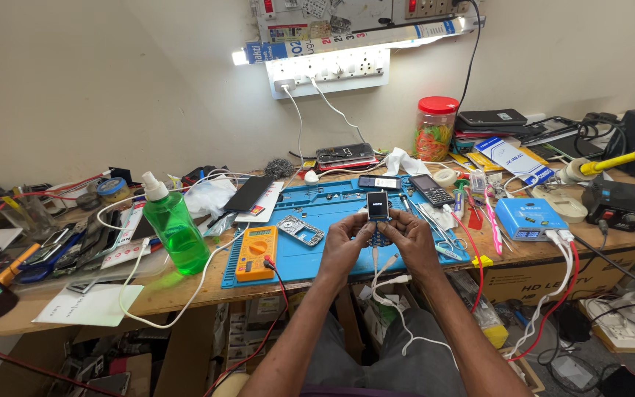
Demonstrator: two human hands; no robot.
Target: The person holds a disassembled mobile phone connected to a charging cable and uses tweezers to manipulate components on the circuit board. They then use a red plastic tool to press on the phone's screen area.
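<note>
Two bare hands meet over a cluttered repair bench, seen from the head camera looking down. The left hand and right hand are both closed around a small keypad phone, fingers curled at its sides and thumbs near the front, holding it upright with its small screen facing the viewer, apparently so it can be read. A white charging cable hangs from the phone's lower end toward the lap. The phone hovers just above the front of a blue silicone work mat. On the mat's left lies an orange multimeter, with a bare phone frame beside it. A green spray bottle stands further left; tweezers lie right of the hands.
</note>
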